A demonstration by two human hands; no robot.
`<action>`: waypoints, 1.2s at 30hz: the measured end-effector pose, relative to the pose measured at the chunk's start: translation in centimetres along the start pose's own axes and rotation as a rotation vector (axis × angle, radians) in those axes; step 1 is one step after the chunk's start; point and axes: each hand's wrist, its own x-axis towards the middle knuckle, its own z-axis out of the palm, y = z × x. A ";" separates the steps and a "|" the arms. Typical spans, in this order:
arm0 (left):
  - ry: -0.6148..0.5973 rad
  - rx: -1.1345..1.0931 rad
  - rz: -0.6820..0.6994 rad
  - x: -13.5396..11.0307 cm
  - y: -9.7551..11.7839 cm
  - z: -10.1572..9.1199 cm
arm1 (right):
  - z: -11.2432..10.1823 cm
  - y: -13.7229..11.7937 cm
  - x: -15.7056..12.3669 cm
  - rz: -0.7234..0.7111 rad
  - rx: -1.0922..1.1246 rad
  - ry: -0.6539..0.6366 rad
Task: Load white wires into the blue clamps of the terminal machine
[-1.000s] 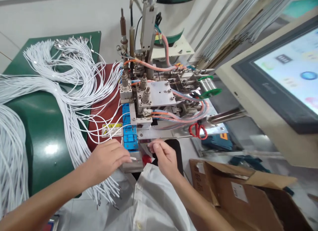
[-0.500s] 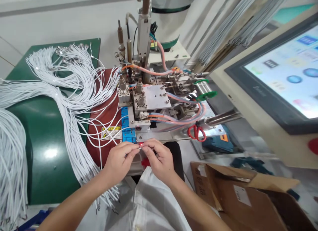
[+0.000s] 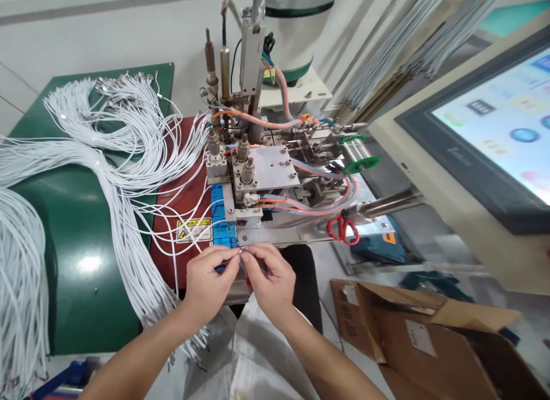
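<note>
My left hand (image 3: 210, 277) is closed in a pinch at the machine's front edge, on what looks like the end of a white cable (image 3: 198, 246). Tip to tip with it, my right hand (image 3: 271, 274) is also pinched shut. Between the fingertips shows a tiny metallic piece, mostly hidden by the fingers. Just beyond them is a row of blue clamp blocks (image 3: 223, 235) with white cables running into it. The bench machine (image 3: 268, 168), with metal plates and air hoses, stands behind my hands.
White cable bundles (image 3: 114, 211) spread over the green table (image 3: 86, 297) and red mat (image 3: 165, 262). Red-handled scissors (image 3: 342, 230) and a solder wire spool (image 3: 358, 155) sit to the right. A touchscreen (image 3: 494, 142) overhangs the cardboard box (image 3: 429, 354).
The red light spot at my fingertips is gone. Both hands stay pinched together, with my left hand turned slightly. The view has shifted a little.
</note>
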 end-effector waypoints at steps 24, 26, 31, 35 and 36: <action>-0.435 0.257 0.039 0.6 0.6 -2.2 | -2.2 -1.4 2.9 -0.159 -0.274 -0.479; -0.291 0.204 -0.016 0.2 0.4 -1.7 | -1.5 -1.4 2.2 -0.084 -0.237 -0.333; -0.115 0.120 -0.079 -0.5 -0.2 -0.6 | -0.4 -0.8 0.6 -0.028 -0.160 -0.181; -0.118 0.068 -0.117 -0.5 -0.6 -0.4 | -0.6 -0.5 0.6 0.040 -0.120 -0.211; -0.119 0.059 -0.117 -0.5 -0.6 -0.4 | -0.7 -0.4 0.7 0.071 -0.100 -0.207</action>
